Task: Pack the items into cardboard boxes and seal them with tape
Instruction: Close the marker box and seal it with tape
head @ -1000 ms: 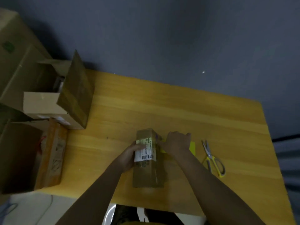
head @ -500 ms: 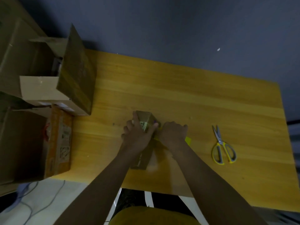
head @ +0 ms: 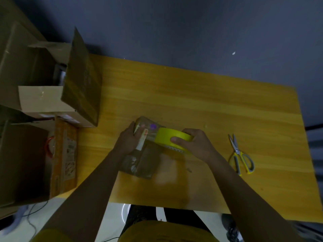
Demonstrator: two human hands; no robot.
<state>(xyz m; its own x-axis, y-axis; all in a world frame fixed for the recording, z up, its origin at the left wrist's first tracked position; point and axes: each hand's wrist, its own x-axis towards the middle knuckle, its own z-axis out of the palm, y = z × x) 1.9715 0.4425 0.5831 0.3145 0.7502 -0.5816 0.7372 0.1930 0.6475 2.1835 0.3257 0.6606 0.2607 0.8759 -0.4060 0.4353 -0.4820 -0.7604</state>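
Dim room, dark floor beyond a yellow wood bench (head: 201,102). Big open cardboard boxes (head: 52,95) sit at bench's left edge. Small brown box (head: 145,158) lies mid-bench nr front edge, far end tilted up. Left hand (head: 128,140) grips box's far-left end, fingers curled round it. Right hand (head: 195,144) holds yellow tape roll (head: 172,139) against box's right side. Scissors (head: 240,154) lie right of box, well apart.

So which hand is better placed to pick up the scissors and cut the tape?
Probably the right hand: nearer the scissors, though it grips the tape roll. The left hand holds the small box.
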